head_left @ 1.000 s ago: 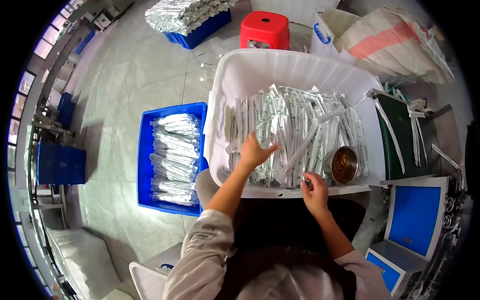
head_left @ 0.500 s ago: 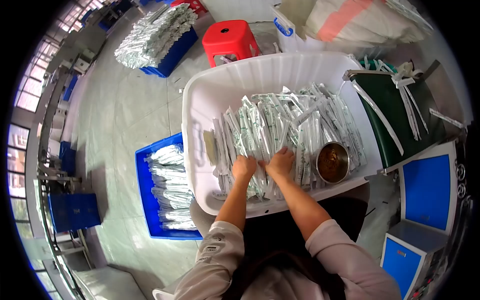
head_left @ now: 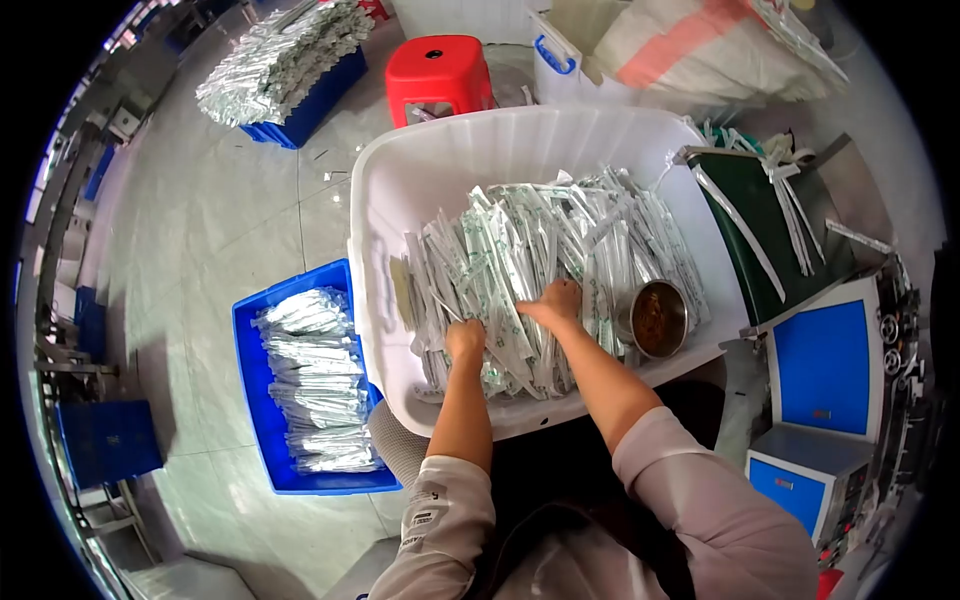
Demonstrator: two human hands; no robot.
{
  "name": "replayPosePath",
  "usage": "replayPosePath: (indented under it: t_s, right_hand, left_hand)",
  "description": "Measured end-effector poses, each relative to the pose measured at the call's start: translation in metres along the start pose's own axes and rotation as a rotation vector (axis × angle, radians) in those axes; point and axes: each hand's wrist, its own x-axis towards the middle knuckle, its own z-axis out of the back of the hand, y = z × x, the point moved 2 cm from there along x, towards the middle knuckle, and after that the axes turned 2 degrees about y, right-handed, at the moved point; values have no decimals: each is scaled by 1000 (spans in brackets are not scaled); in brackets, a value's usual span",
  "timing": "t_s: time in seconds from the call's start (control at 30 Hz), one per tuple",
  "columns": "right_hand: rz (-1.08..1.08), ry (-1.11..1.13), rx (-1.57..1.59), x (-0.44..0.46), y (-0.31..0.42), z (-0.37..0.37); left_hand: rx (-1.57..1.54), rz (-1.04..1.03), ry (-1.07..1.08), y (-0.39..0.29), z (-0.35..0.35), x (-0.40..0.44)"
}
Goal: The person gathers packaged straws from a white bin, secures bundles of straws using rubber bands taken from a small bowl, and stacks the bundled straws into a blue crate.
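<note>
Long, slim white wrapped packets (head_left: 510, 255) with green print lie heaped in a large white plastic tub (head_left: 450, 150) in front of me. My left hand (head_left: 466, 341) is curled over packets at the near left of the heap, its fingertips partly hidden among them. To its right, my right hand (head_left: 556, 304) rests on the packets with the thumb stretched left, apart from the other fingers. Some packets lie between the two hands. Just right of my right hand, a round metal bowl (head_left: 659, 319) with something brown inside sits on the heap.
A blue crate (head_left: 250, 375) of similar packets stands left of the tub, another piled blue crate (head_left: 300, 125) behind. A red stool (head_left: 437, 70) stands beyond the tub. At right are a dark green conveyor belt (head_left: 735, 240) with loose packets and a blue-and-white machine cabinet (head_left: 825, 365).
My left hand has shifted left and slightly nearer me, widening the gap to my right hand. Packets between them are more spread and slanted. The head view has shifted slightly.
</note>
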Motion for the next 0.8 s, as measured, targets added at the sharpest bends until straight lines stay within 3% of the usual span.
replayPosePath:
  t_s: [0.1,0.17,0.2,0.23,0.27,0.33,0.4,0.43,0.57,0.67,0.7,0.77,0.8]
  right_hand:
    - [122,245,174,-4,10,1]
    - [286,94,207,-26,34,-6]
    - [237,175,223,-30,45,-15]
    - [234,141,147,-37,53,-15]
    - [232,107,85,-45,63,-15]
    - [226,71,49,-48,65,-16]
    - [205,156,8,-49,62,-8]
    - [177,211,18,-52,64,-5]
    - [238,266,-14,-48,57,-13]
    - [229,378,-46,-50,63,5]
    - [250,342,14,-47,57,2]
    - [248,472,131,-39,53,17]
    - [223,504,247,-31,44,16]
  left_hand:
    - [112,-92,-70,-10,1,-12]
    - [79,-90,-12,-18,8,-17]
    - [67,-80,34,-20,14,-22]
    - [-239,143,156,-22,22,-30]
    - [-233,148,143,-21,25,-26]
    - [544,-278,328,-20,25,-16]
    - [440,-248,35,-17,20,-17]
    - [90,38,22,-10,14,-10]
    - [-24,36,141,-13,15,-16]
    - [26,-1,96,-4,5,-7]
    - [25,-1,88,1,6,-5]
    - [144,-164,177,5,6,-4]
    - [117,-145,177,-10,18,-22]
